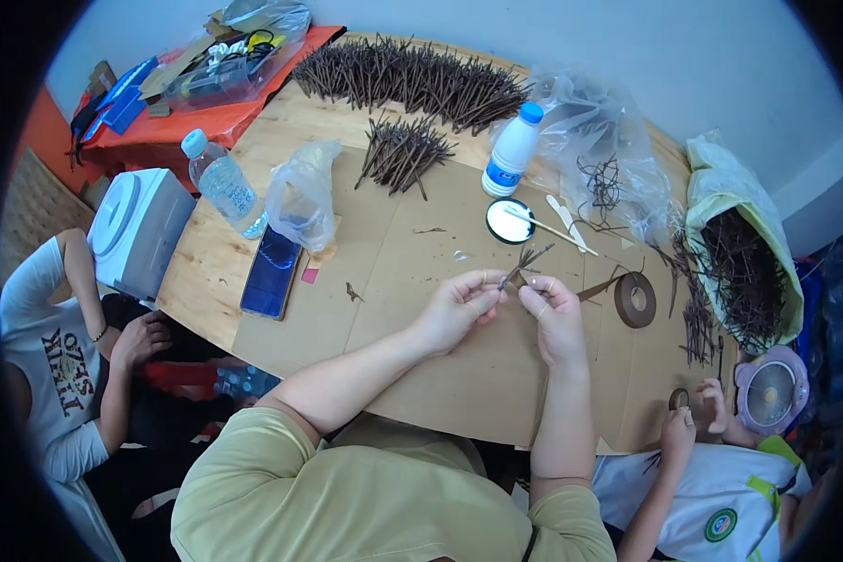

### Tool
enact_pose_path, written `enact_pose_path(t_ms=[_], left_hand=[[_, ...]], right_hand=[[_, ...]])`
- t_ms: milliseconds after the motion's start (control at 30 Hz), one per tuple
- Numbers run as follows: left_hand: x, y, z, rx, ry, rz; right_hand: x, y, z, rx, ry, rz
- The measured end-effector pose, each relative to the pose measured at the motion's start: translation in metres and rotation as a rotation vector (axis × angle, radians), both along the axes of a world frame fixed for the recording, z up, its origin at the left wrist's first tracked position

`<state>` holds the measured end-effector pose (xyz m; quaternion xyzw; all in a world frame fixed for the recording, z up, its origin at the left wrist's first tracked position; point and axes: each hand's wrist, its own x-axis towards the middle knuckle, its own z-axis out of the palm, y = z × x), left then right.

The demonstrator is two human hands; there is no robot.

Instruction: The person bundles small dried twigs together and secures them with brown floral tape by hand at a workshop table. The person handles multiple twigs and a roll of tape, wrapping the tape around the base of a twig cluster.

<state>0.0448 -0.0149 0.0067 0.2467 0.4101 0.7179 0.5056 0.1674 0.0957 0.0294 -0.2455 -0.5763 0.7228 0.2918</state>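
Note:
Above the brown cardboard sheet (393, 351), my left hand (454, 311) pinches a small bunch of thin dark brown twigs (526, 264) between thumb and fingers. The twig ends fan out up and to the right. My right hand (556, 314) is closed in a pinch beside the bunch, at a bit of brown tape (518, 281) against the twigs. To its right lies a roll of brown tape (622, 302), with a loose strip reaching toward my right hand. Whether strip and held tape join is hidden behind my fingers.
A dark-rimmed dish of white paste (504, 225), a wooden stick (567, 239) and a white bottle (515, 150) stand beyond my hands. Twig bunches (403, 155) lie farther back. A phone (271, 272) is left; a twig-filled sack (702, 220) right. People sit on both sides.

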Motion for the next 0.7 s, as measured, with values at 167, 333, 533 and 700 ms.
enact_pose_path(t_ms=[167,333,533,700], left_hand=[[-0.003,0.001,0.0,0.0,-0.052,-0.012],[-0.003,0.001,0.002,0.039,-0.106,-0.023],[-0.003,-0.001,0.006,0.089,-0.158,-0.059],[-0.011,-0.004,0.008,0.099,-0.171,-0.066]], right_hand=[[-0.003,-0.004,0.005,0.073,-0.036,-0.041],[-0.004,-0.004,-0.001,0.059,-0.062,-0.039],[-0.004,-0.004,-0.004,0.014,-0.07,-0.037],[0.003,0.002,0.004,0.342,-0.186,-0.002]])
